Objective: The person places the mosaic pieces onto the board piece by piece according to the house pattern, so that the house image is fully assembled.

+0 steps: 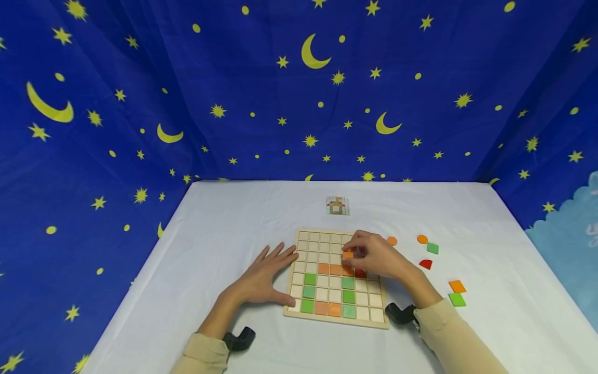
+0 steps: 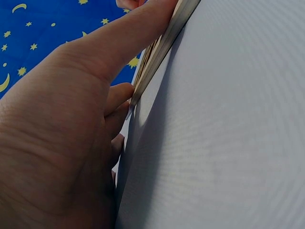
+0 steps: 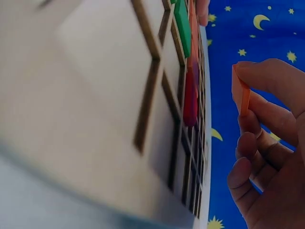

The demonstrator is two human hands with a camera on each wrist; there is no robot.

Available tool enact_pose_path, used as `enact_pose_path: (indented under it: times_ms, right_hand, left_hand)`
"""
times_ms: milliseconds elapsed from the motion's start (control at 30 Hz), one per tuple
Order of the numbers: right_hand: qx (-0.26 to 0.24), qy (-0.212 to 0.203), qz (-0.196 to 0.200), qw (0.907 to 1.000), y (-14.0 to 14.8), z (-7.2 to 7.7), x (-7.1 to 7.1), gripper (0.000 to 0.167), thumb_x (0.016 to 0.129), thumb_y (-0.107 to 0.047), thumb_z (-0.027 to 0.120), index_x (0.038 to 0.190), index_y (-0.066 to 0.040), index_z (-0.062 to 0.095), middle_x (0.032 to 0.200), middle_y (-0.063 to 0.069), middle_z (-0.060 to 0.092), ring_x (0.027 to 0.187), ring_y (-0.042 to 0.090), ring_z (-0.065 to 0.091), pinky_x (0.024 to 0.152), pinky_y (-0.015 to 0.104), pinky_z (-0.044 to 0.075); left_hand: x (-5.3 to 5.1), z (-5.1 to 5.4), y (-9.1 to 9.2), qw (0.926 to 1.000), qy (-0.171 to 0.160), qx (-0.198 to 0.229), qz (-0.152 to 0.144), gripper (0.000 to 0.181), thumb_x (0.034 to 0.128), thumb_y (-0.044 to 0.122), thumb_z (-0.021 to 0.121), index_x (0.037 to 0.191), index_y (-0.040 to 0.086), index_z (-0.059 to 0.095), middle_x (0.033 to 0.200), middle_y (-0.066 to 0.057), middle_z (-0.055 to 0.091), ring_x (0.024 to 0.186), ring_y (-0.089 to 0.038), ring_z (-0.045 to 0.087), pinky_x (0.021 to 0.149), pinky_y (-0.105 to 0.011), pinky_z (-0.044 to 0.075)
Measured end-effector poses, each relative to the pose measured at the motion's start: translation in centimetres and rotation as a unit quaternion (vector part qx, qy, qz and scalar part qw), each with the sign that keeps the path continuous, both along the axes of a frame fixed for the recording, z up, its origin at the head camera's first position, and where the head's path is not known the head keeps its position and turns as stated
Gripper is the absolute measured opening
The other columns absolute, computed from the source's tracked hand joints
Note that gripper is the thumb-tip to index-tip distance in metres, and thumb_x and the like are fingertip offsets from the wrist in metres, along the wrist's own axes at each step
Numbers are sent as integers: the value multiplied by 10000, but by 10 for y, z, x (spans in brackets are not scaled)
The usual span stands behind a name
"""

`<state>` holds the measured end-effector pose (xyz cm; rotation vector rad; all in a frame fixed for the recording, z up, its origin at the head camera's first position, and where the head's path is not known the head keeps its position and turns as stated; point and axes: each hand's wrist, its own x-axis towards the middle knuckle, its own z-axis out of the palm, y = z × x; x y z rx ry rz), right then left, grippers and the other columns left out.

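A wooden grid board (image 1: 336,322) lies on the white cloth, with green, orange and red pieces in several squares. My right hand (image 1: 380,255) pinches an orange square tile (image 1: 348,255) over the board's right part. In the right wrist view the orange tile (image 3: 240,90) is held between thumb and fingertips of the hand (image 3: 276,143), beside a red piece (image 3: 190,100) in the grid. Spread out at the board's left edge, my left hand (image 1: 258,280) touches the frame with thumb and fingertips. The left wrist view shows that hand (image 2: 66,114) against the board's edge (image 2: 164,47).
Behind the board lies a small pattern card (image 1: 338,205). Loose pieces are scattered to the right: orange circles (image 1: 422,239), a red quarter piece (image 1: 425,264), an orange tile (image 1: 457,286) and green tiles (image 1: 457,299). A blue starry curtain (image 1: 261,78) stands behind the table.
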<state>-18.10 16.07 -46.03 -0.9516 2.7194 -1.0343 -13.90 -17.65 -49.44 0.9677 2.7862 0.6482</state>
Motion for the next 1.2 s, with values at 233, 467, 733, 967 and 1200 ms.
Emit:
enact_pose_path:
  times_ms: [233, 467, 733, 967, 1200]
  right_hand:
    - [-134, -4, 339, 9993, -8, 1, -3, 267, 834, -288, 767, 1052, -138, 740, 908, -60, 597, 669, 86, 504, 575, 260, 458]
    - [-53, 34, 386, 9992, -18, 0, -4, 262, 844, -300, 756, 1055, -146, 741, 913, -65, 596, 666, 76, 503, 567, 259, 458]
    - [75, 112, 416, 9990, -33, -1, -5, 243, 839, -315, 758, 1031, -167, 751, 895, -96, 594, 695, 70, 517, 597, 253, 469]
    - [140, 252, 493, 9984, -48, 1, -5, 251, 842, -316, 755, 1033, -154, 754, 902, -66, 605, 712, 94, 522, 620, 257, 465]
    - [259, 285, 525, 9979, -59, -4, -7, 237, 837, -328, 751, 1021, -178, 760, 896, -109, 594, 721, 59, 527, 634, 237, 474]
  left_hand:
    - [-1, -1, 0, 10000, 6, -26, 16, 1147, 624, 800, 658, 1528, 200, 288, 1593, 74, 152, 1456, -206, 59, 1158, -453, -14]
    - [-1, -2, 0, 10000, 39, -41, 18, 1146, 623, 804, 655, 1528, 203, 289, 1593, 74, 153, 1456, -208, 61, 1158, -453, -11]
    - [-1, 0, 0, 10000, 29, -46, 16, 1138, 629, 799, 655, 1528, 204, 290, 1592, 75, 155, 1456, -209, 65, 1158, -450, -9]
    - [-1, 0, 0, 9999, 24, -99, 42, 1133, 631, 804, 649, 1529, 216, 286, 1592, 90, 144, 1456, -204, 62, 1159, -440, -15]
    - [-1, -2, -1, 9999, 45, -134, 43, 1129, 636, 810, 637, 1531, 221, 281, 1591, 86, 150, 1456, -206, 61, 1160, -445, -13]
